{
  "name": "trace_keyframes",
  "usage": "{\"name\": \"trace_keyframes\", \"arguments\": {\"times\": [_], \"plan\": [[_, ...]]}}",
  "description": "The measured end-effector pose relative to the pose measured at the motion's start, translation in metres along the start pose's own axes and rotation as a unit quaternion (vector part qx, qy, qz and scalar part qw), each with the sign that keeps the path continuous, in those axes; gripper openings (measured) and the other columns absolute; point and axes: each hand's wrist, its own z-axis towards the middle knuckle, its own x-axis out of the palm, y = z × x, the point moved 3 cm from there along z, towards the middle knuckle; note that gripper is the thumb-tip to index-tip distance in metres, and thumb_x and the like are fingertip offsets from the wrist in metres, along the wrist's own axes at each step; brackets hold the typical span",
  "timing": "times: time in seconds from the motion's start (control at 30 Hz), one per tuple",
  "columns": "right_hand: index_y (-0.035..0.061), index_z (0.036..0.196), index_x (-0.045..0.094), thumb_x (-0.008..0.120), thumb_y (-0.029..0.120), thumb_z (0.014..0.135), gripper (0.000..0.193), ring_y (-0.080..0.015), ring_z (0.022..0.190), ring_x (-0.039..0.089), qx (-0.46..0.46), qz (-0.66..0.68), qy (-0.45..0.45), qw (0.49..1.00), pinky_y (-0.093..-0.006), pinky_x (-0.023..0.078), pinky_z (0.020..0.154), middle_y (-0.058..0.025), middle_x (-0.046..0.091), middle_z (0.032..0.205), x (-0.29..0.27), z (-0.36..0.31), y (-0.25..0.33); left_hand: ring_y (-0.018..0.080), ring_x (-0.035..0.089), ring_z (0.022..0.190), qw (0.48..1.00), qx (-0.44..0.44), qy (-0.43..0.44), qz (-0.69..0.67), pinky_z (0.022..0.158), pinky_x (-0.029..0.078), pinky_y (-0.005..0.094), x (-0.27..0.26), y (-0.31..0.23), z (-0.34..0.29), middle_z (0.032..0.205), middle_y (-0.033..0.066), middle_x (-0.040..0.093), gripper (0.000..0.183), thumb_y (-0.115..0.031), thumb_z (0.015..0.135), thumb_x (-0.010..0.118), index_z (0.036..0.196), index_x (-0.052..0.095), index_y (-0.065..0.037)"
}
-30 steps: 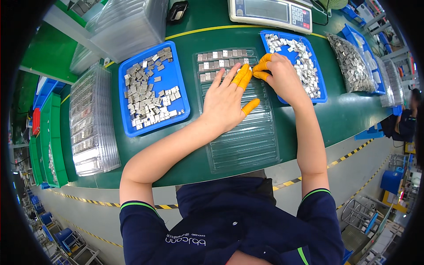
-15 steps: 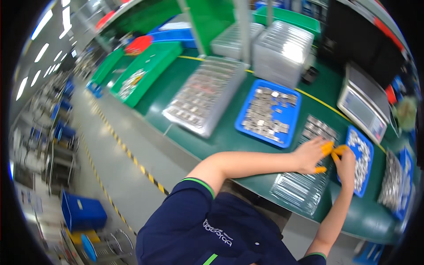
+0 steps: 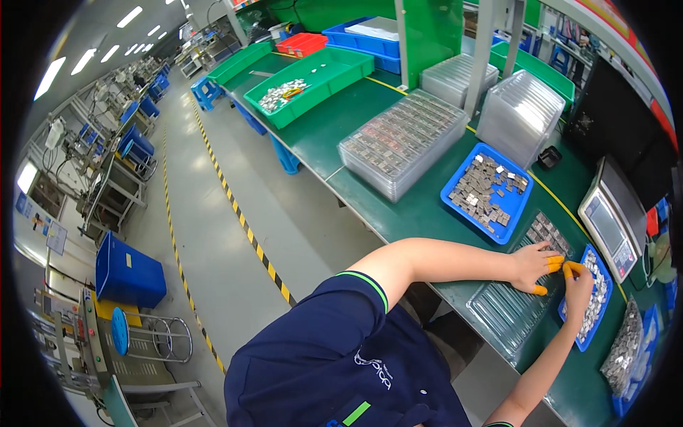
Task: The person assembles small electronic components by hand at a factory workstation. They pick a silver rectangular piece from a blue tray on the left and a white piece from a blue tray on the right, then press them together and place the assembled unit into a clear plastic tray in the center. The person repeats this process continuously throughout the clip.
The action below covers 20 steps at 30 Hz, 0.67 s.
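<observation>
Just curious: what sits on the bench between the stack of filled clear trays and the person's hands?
In the head view, a blue tray of small grey metal parts lies between the tray stack and the hands, left and right.

Bright ceiling strip lights, fisheye-warped, dark rim

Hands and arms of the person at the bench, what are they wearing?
The left hand and right hand are bare apart from orange finger cots on the fingertips. Both forearms are bare. A dark navy short-sleeved shirt covers the upper arms, its left sleeve hem edged with a green and white stripe.
</observation>
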Motion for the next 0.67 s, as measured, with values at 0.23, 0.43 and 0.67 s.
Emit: {"name": "trace_keyframes", "arguments": {"times": [0.23, 0.43, 0.67], "plan": [[-0.0051, 0.099, 0.063, 0.059, 0.009, 0.084, 0.02, -0.0153, 0.078, 0.061, 0.029, 0.094, -0.027, 0.995, -0.0261, 0.047, 0.071, -0.0109, 0.065, 0.086, 0.007, 0.014, -0.043, 0.0246, 0.024, 0.133, 1.0, 0.008, -0.021, 0.008, 0.109, 0.012, 0.0454, 0.011, 0.005, 0.0, 0.138, 0.0159, 0.035, 0.073, -0.053, 0.08, 0.045, 0.129, 0.041, 0.001], [-0.0042, 0.099, 0.063, 0.06, 0.01, 0.084, 0.02, -0.0138, 0.073, 0.059, 0.032, 0.14, -0.064, 0.988, -0.0248, 0.046, 0.066, -0.0098, 0.065, 0.085, 0.012, 0.018, -0.068, 0.0237, 0.028, 0.131, 0.999, 0.029, -0.007, 0.036, 0.107, 0.016, 0.0443, -0.004, -0.002, 0.0, 0.135, 0.0158, 0.038, 0.071, -0.056, 0.081, 0.043, 0.125, 0.046, 0.0], [0.0003, 0.087, 0.068, 0.063, 0.021, 0.079, 0.023, -0.0097, 0.061, 0.048, 0.049, 0.125, -0.118, 0.984, -0.0276, 0.039, 0.056, -0.0026, 0.059, 0.065, 0.002, 0.01, -0.041, 0.035, 0.028, 0.129, 0.998, 0.005, -0.059, 0.017, 0.107, 0.019, 0.0457, -0.016, 0.003, -0.002, 0.138, 0.0189, 0.032, 0.069, -0.057, 0.082, 0.043, 0.126, 0.044, -0.004]]}}
